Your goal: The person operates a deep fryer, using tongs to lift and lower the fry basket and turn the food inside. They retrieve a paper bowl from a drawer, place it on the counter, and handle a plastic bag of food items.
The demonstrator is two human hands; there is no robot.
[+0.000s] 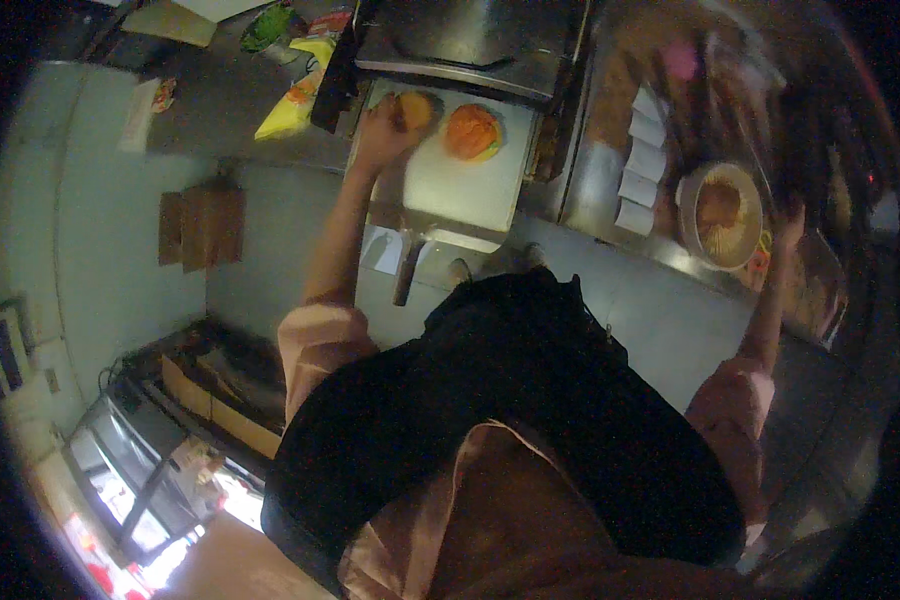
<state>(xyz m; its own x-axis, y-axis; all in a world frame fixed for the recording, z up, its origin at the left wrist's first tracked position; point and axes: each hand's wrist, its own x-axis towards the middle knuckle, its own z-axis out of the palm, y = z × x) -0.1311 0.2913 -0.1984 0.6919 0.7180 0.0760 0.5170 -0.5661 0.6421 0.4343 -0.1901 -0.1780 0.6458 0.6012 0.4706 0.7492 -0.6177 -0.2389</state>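
My left hand (382, 135) holds a round bun or bun half (414, 111) at the upper left of a white board or tray (457, 195). Beside it on the same white surface lies a round of food with an orange-red topping (472, 131) and a bit of green at its edge. A broad-bladed tool with a dark handle (407, 274) lies across the near edge. Far to the right, my right hand (789, 221) is beside a white round bowl (722, 217) with brownish food inside. That hand is blurred and partly in shadow; its fingers and any contents cannot be made out.
Folded white papers or napkins (641, 169) lie in a row on the right metal counter. A metal appliance with a handle (457, 37) stands behind the white surface. Yellow wrappers (289, 109) and a bowl of greens (270, 28) are on the left counter. Cardboard (214, 225) hangs below.
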